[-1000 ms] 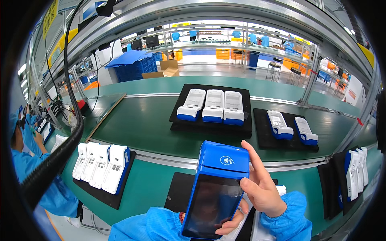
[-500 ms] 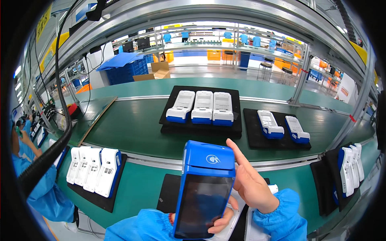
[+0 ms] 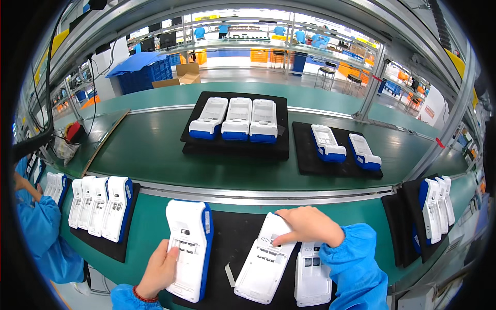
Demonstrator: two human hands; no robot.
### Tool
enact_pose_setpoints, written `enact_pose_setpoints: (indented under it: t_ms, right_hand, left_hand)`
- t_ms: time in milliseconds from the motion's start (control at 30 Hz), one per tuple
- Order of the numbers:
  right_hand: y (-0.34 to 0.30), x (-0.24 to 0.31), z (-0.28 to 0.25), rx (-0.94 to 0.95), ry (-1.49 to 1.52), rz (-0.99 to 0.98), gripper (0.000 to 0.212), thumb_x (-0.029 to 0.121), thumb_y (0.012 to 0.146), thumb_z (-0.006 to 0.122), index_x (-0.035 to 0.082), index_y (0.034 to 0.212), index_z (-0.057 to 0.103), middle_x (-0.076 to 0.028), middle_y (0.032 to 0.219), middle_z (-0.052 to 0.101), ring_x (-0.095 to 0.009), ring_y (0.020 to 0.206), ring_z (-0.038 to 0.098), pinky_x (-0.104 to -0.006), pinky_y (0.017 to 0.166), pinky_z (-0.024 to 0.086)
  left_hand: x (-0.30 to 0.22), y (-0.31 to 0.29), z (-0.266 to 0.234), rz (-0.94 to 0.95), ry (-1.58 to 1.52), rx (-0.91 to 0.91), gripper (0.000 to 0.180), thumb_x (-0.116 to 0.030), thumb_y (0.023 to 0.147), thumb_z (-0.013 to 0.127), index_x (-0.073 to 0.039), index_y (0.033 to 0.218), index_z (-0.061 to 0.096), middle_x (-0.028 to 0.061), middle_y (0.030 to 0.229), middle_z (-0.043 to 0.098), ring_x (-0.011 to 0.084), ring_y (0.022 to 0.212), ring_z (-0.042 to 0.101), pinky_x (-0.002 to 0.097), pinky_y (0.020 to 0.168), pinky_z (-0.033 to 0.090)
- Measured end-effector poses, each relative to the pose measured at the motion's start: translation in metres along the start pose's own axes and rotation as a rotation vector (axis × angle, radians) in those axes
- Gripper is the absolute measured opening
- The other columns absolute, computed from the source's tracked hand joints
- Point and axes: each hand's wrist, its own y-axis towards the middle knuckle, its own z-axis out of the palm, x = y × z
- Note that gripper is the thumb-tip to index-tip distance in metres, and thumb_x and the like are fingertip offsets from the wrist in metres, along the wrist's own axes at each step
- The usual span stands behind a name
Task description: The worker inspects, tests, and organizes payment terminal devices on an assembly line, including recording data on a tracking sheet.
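My left hand grips a blue-and-white card payment terminal by its left side, white back facing me, thumb over the edge. My right hand is closed on the top end of a second payment terminal, which lies tilted with its white back up over the black foam mat. Partly under my right sleeve, a third terminal lies back up. Between the first two is a small pale strip.
Across the green conveyor belt, black pads carry three terminals and two more. Several terminals stand in rows at left and right. At far left, a co-worker's blue sleeve shows. A metal rail edges the belt.
The terminal, held screen toward me before, now shows its white back, held lower and further left in my left hand. My right hand has moved down onto another terminal. The view has shifted.
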Motion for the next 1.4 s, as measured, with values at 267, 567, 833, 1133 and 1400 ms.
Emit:
enact_pose_setpoints:
  t_ms: [267, 567, 833, 1133, 1400]
  right_hand:
    - [0.002, -0.001, 0.002, 0.041, 0.106, 0.112, 0.062, 0.045, 0.062, 0.067, -0.004, 0.096, 0.051, -0.022, 0.075, 0.058, -0.033, 0.069, 0.059, -0.0340, 0.064, 0.046]
    - [-0.020, 0.021, -0.032, -0.293, 0.714, -0.327, 0.065, 0.009, 0.049, 0.079, 0.004, 0.107, 0.050, -0.009, 0.101, 0.054, -0.019, 0.092, 0.052, -0.0287, 0.083, 0.040]
    - [-0.023, 0.006, -0.042, -0.558, 0.997, -0.534, 0.068, 0.004, 0.043, 0.079, 0.004, 0.105, 0.051, -0.009, 0.101, 0.055, -0.020, 0.095, 0.053, -0.0314, 0.084, 0.043]
    - [-0.019, -0.010, -0.053, -0.539, 0.908, -0.536, 0.059, 0.008, 0.052, 0.078, 0.006, 0.105, 0.052, -0.010, 0.106, 0.054, -0.021, 0.100, 0.051, -0.0320, 0.086, 0.041]
    - [-0.022, 0.010, -0.057, -0.384, 0.719, -0.608, 0.053, 0.005, 0.058, 0.074, 0.006, 0.106, 0.052, -0.010, 0.108, 0.052, -0.022, 0.103, 0.049, -0.0320, 0.086, 0.040]
  left_hand:
    - [-0.008, 0.000, 0.034, 0.090, 0.467, 0.017, 0.024, -0.017, 0.084, 0.043, 0.005, 0.092, 0.046, 0.0211, 0.072, 0.057, 0.0370, 0.068, 0.056, 0.0408, 0.062, 0.043]
    - [-0.048, -0.002, 0.025, 0.420, 0.562, 0.113, 0.045, -0.015, 0.074, 0.059, 0.003, 0.111, 0.041, 0.0213, 0.107, 0.042, 0.0307, 0.099, 0.044, 0.0371, 0.081, 0.037]
    - [-0.116, -0.006, 0.078, 0.013, -0.722, 1.054, 0.118, -0.006, 0.047, 0.080, -0.011, 0.135, 0.002, 0.0105, 0.114, 0.041, 0.0202, 0.106, 0.042, 0.0328, 0.091, 0.033]
    - [-0.107, 0.011, 0.098, 0.391, -0.289, 0.897, 0.117, -0.007, 0.048, 0.080, -0.016, 0.135, 0.004, 0.0097, 0.115, 0.033, 0.0201, 0.103, 0.038, 0.0320, 0.087, 0.033]
    - [-0.085, 0.000, 0.097, -0.005, -0.262, 0.919, 0.113, -0.027, 0.059, 0.077, -0.016, 0.132, -0.009, 0.0181, 0.130, 0.018, 0.0275, 0.121, 0.028, 0.0394, 0.098, 0.025]
